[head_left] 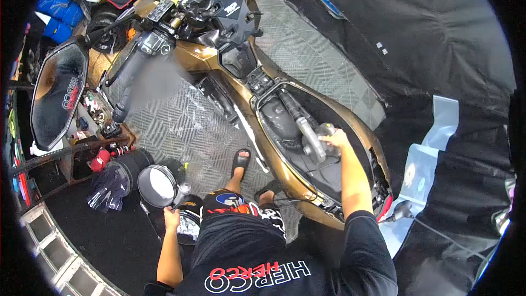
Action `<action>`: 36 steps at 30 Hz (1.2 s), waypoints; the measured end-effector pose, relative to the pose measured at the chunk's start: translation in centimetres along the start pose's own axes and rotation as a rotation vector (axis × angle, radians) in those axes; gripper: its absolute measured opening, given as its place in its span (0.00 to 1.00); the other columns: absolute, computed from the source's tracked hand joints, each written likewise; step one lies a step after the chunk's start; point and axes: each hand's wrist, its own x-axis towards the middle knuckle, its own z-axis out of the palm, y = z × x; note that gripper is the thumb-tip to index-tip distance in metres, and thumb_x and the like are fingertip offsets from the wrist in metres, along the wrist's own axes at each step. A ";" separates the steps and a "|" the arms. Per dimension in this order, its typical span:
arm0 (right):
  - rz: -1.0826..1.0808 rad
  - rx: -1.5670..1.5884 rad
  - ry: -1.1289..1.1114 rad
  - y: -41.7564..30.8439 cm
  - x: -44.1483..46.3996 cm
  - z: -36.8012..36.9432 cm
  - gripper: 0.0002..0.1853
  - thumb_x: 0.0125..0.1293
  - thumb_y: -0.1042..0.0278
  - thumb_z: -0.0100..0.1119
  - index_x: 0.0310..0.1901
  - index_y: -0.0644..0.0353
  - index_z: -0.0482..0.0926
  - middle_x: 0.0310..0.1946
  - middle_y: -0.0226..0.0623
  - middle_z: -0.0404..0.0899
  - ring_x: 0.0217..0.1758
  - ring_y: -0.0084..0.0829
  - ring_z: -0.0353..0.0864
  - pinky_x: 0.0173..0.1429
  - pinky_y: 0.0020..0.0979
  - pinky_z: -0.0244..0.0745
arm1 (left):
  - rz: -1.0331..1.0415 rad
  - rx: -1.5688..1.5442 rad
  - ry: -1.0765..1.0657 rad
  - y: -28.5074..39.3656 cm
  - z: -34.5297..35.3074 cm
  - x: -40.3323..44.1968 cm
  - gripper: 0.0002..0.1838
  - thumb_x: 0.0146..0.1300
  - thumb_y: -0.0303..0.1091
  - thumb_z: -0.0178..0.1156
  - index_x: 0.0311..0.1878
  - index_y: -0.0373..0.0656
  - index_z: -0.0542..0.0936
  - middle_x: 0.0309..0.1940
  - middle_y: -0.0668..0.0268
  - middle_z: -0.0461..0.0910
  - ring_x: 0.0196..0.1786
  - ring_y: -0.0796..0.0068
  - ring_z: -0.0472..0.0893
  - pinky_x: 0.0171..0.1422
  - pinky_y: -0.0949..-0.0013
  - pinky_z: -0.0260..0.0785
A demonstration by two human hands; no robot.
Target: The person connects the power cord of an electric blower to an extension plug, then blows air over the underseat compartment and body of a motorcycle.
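My right hand grips a grey handheld tool with a long black nozzle, perhaps a blower or vacuum. The tool is over the open under-seat compartment of a gold and black scooter, its nozzle pointing toward the front of the compartment. Down by my left side, my left hand is closed beside a round bucket with a white inside. A small greyish object shows just above its fingers; whether the hand holds it, I cannot tell.
The scooter's mirror juts out at left. Dark gloves hang on a black bin. Grey floor tiles lie under the scooter. A clear plastic strip and a black cable are at right; a white metal frame stands lower left.
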 end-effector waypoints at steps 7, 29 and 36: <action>0.073 -0.058 -0.004 2.0 2.2 1.3 0.28 0.46 0.59 0.78 0.47 0.69 0.83 0.24 0.39 0.87 0.29 0.27 0.89 0.43 0.31 0.83 | 0.294 0.023 -0.163 10.1 0.3 -7.5 0.27 0.61 0.30 0.67 0.60 0.31 0.71 0.57 0.45 0.75 0.60 0.52 0.78 0.66 0.58 0.69; 0.064 0.319 0.028 -0.2 -0.8 1.1 0.23 0.55 0.46 0.75 0.36 0.61 0.86 0.22 0.35 0.82 0.20 0.26 0.79 0.29 0.31 0.76 | 0.144 -0.172 -0.502 7.1 -1.1 -6.8 0.10 0.74 0.32 0.55 0.53 0.39 0.77 0.41 0.62 0.86 0.38 0.75 0.84 0.36 0.72 0.73; -0.046 0.056 -0.026 -6.7 -10.8 -5.9 0.23 0.63 0.44 0.69 0.31 0.61 0.83 0.16 0.34 0.79 0.15 0.23 0.75 0.26 0.28 0.72 | 0.203 -0.081 -0.532 8.0 1.0 -3.8 0.11 0.74 0.33 0.53 0.50 0.35 0.78 0.39 0.58 0.85 0.35 0.72 0.84 0.39 0.68 0.77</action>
